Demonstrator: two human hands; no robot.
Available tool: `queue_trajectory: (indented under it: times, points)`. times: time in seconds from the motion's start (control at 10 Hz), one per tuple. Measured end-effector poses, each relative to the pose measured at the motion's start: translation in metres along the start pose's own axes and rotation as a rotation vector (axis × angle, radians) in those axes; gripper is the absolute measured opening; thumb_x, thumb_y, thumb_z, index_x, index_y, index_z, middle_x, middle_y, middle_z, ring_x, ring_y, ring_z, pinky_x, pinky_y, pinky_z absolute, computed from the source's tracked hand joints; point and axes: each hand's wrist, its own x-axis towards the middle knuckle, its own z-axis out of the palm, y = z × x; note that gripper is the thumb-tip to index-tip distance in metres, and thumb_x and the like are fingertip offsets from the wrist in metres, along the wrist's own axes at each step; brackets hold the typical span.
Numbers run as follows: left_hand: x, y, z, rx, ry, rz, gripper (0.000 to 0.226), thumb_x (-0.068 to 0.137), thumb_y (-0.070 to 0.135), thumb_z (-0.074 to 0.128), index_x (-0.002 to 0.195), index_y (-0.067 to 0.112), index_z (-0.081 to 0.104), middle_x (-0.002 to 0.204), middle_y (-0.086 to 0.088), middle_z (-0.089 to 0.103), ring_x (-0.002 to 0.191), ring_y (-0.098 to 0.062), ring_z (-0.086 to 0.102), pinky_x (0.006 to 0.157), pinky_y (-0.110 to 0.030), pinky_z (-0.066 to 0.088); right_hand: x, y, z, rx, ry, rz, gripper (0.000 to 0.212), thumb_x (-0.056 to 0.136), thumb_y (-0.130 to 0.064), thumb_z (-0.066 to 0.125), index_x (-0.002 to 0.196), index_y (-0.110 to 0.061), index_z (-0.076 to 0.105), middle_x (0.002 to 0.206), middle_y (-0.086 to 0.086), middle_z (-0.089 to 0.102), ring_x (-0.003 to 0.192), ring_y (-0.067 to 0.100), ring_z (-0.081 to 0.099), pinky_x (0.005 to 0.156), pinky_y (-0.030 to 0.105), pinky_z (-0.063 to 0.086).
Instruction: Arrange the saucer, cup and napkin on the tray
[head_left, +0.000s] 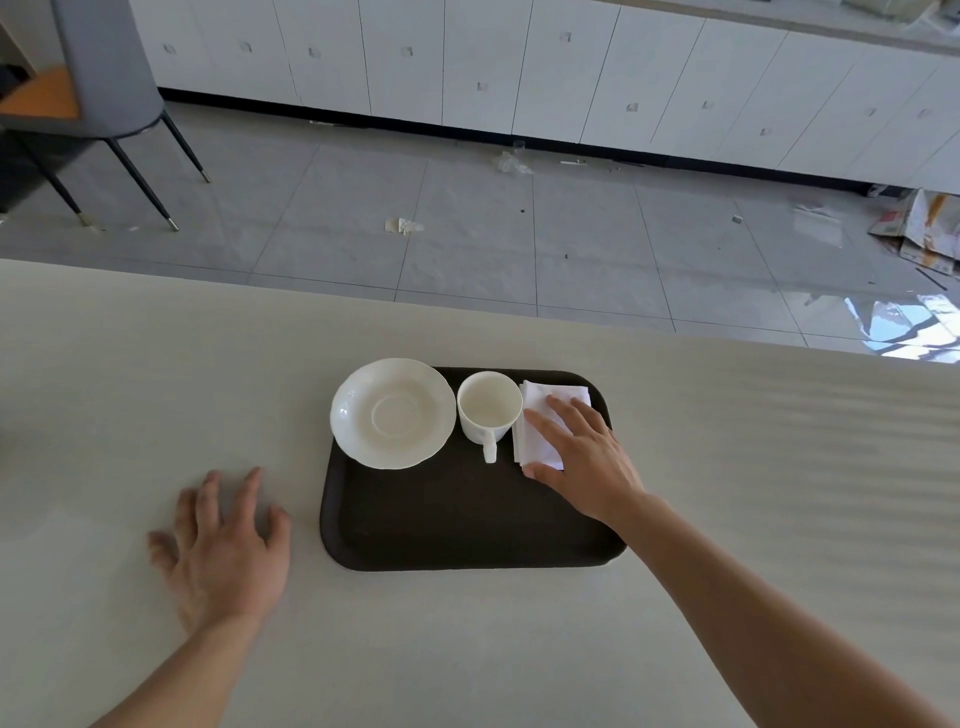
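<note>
The saucer (393, 413) sits at the far left corner of the tray (457, 525), and its left rim goes a little over the tray edge, above the table (467, 649). The cup (489, 408) stands upright just beside the saucer on its right, empty, with the handle pointing toward you. The napkin (540, 415) lies folded at the far right corner of the tray, touching or almost touching the cup; you cannot tell which. Your right hand (584, 454) lies flat on the napkin with the fingers spread and the palm down; the thumb touches the near edge of the napkin, and the hand presses or rests on it without closing around it. The near half of the tray is bare. Your left hand (223, 545) is open too, fingers spread, palm down over the table, to the left of the tray and apart from it, and it holds nothing; it looks a little blurred. Beyond the table you see a grey tiled floor (467, 234) with some scraps of paper, white cabinets (519, 67) along the wall, and a chair (114, 93) at the far left.
</note>
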Motion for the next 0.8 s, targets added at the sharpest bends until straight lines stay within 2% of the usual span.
queue_trajectory:
  times: [0.2, 0.3, 0.5, 0.6, 0.7, 0.8]
  points:
    - [0.001, 0.000, 0.000, -0.003, -0.006, 0.009, 0.056, 0.089, 0.047, 0.040, 0.143, 0.033, 0.042, 0.157, -0.008, 0.031, 0.148, -0.030, 0.018, 0.115, -0.059, 0.012, -0.004, 0.000, -0.003, 0.024, -0.014, 0.010, 0.081, 0.085, -0.059, 0.066, 0.153, -0.033, 0.030, 0.164, 0.000, 0.022, 0.151, 0.031, 0.013, 0.119, 0.049, 0.026]
    - [0.000, 0.001, 0.001, 0.011, -0.011, 0.006, 0.052, 0.093, 0.040, 0.047, 0.144, 0.032, 0.042, 0.157, -0.010, 0.031, 0.147, -0.032, 0.018, 0.114, -0.061, 0.012, -0.005, -0.002, -0.008, 0.017, -0.018, 0.025, 0.083, 0.086, -0.059, 0.064, 0.154, -0.029, 0.028, 0.164, 0.001, 0.023, 0.151, 0.030, 0.015, 0.118, 0.048, 0.027]
    - [-0.001, 0.003, -0.004, 0.008, -0.066, 0.035, 0.052, 0.094, 0.034, 0.048, 0.144, 0.026, 0.042, 0.155, -0.016, 0.031, 0.146, -0.039, 0.019, 0.111, -0.066, 0.013, -0.012, -0.006, -0.023, 0.038, -0.044, 0.081, 0.074, 0.092, -0.054, 0.058, 0.154, -0.026, 0.028, 0.163, -0.002, 0.027, 0.149, 0.025, 0.020, 0.114, 0.043, 0.032]
    - [0.002, 0.002, -0.014, 0.038, -0.158, 0.053, 0.059, 0.094, 0.040, 0.046, 0.150, 0.027, 0.032, 0.159, -0.012, 0.026, 0.148, -0.036, 0.016, 0.113, -0.066, 0.014, -0.014, -0.010, -0.029, 0.035, -0.057, 0.071, 0.072, 0.092, -0.053, 0.058, 0.152, -0.025, 0.029, 0.161, -0.002, 0.031, 0.148, 0.026, 0.022, 0.113, 0.041, 0.032]
    - [0.002, 0.001, -0.035, 0.089, -0.189, 0.086, 0.066, 0.094, 0.050, 0.037, 0.154, 0.030, 0.017, 0.162, -0.006, 0.021, 0.150, -0.031, 0.013, 0.115, -0.063, 0.015, -0.019, -0.018, -0.038, 0.017, -0.041, 0.068, 0.072, 0.092, -0.053, 0.058, 0.152, -0.026, 0.030, 0.159, -0.001, 0.033, 0.146, 0.026, 0.025, 0.112, 0.042, 0.034]
    - [-0.005, 0.012, -0.053, 0.147, -0.180, 0.175, 0.069, 0.093, 0.056, 0.032, 0.154, 0.031, 0.013, 0.162, -0.006, 0.019, 0.150, -0.031, 0.012, 0.115, -0.063, 0.016, -0.024, -0.026, -0.048, -0.006, -0.009, 0.039, 0.072, 0.092, -0.054, 0.058, 0.152, -0.027, 0.030, 0.158, -0.002, 0.035, 0.145, 0.026, 0.026, 0.112, 0.041, 0.033]
